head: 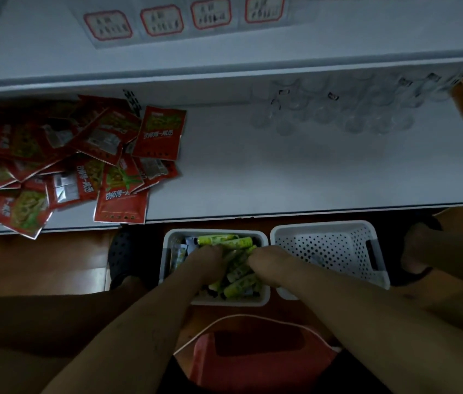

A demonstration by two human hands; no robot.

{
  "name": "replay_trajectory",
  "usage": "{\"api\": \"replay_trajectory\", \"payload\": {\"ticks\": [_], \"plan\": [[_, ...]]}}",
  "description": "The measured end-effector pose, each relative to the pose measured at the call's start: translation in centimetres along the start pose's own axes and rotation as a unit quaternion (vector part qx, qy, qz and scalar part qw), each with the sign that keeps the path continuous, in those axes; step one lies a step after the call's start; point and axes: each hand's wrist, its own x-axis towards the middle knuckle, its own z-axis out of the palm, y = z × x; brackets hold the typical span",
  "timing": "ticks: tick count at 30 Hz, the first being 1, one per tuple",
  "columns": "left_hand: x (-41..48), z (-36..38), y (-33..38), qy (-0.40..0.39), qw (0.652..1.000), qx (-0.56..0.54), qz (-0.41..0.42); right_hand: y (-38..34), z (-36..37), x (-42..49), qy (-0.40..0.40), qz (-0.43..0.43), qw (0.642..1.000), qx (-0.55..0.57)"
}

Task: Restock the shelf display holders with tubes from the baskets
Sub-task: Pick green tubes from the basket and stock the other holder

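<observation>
**Both hands deep in the tubes, and the holders are easy to knock**

We are reaching both hands into the left basket (264, 300) on the floor, among the green tubes (237, 288). Our left hand (206, 261) and right hand (270, 260) are curling down into the pile, but the fingers are buried, so we cannot tell whether either is actually gripping a tube. The right basket (327, 226) is looking nearly empty. The clear display holders (338, 109) are standing well apart, at the back of the white shelf (253, 177). We are judging the risks: scooping too many at once and dropping tubes on the floor, or toppling the light holders when loading. The red packets (54, 160) are overhanging the shelf edge and could slide off if brushed.
</observation>
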Motion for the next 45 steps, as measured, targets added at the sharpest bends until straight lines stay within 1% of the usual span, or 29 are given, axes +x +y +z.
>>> {"api": "replay_trajectory", "payload": {"ticks": [5, 7, 10, 13, 18, 21, 23, 26, 30, 32, 33, 35, 38, 40, 42, 45], "plan": [[-1.1, -0.4, -0.9, 0.036, 0.999, -0.038, 0.007, -0.1, -0.3, -0.4, 0.020, 0.007, 1.000, -0.020], [-1.6, -0.6, -1.1, 0.047, 0.997, -0.052, 0.012, -0.3, -0.1, -0.7, 0.022, 0.016, 1.000, -0.005], [-2.5, -0.9, -1.2, 0.068, 0.995, -0.073, 0.011, -0.1, -0.2, -1.0, 0.045, 0.020, 0.996, 0.070], [-3.3, -1.2, -1.2, 0.088, 0.988, -0.125, -0.012, 0.3, -0.4, -1.1, 0.090, 0.011, 0.978, 0.189], [-5.2, -1.9, -1.0, 0.124, 0.976, -0.177, -0.016, 0.1, -0.3, -1.7, 0.126, 0.039, 0.955, 0.267], [-6.0, -2.4, -0.6, 0.133, 0.975, -0.178, -0.025, -0.2, -0.4, -2.0, 0.161, 0.059, 0.948, 0.269], [-6.1, -2.5, -0.3, 0.133, 0.969, -0.205, -0.029, -0.4, -0.5, -2.1, 0.187, 0.072, 0.944, 0.264], [-6.2, -2.4, 0.5, 0.137, 0.948, -0.284, -0.029, -0.3, -0.8, -2.4, 0.204, 0.091, 0.943, 0.247], [-6.4, -2.9, 1.5, 0.175, 0.920, -0.351, -0.022, -0.1, -0.8, -3.0, 0.237, 0.090, 0.946, 0.202], [-6.4, -3.2, 1.4, 0.158, 0.902, -0.402, -0.009, 0.1, -0.5, -2.7, 0.257, 0.092, 0.942, 0.193], [-6.3, -3.3, 1.2, 0.151, 0.899, -0.411, -0.007, 0.2, -0.4, -2.5, 0.267, 0.092, 0.940, 0.194], [-5.9, -3.3, 0.6, 0.156, 0.901, -0.405, -0.010, 0.6, -0.3, -2.2, 0.275, 0.092, 0.936, 0.200], [-5.3, -3.2, 0.5, 0.152, 0.883, -0.444, 0.000, 1.0, -0.2, -1.8, 0.265, 0.088, 0.934, 0.225], [-5.1, -3.5, 0.7, 0.144, 0.878, -0.456, 0.013, 1.2, -0.3, -1.4, 0.264, 0.095, 0.923, 0.263], [-4.9, -3.8, 1.0, 0.143, 0.882, -0.449, 0.013, 1.5, -0.6, -0.9, 0.264, 0.109, 0.911, 0.296], [-4.8, -4.1, 1.1, 0.131, 0.879, -0.459, 0.008, 2.4, -1.0, -0.2, 0.264, 0.123, 0.893, 0.342]]}}
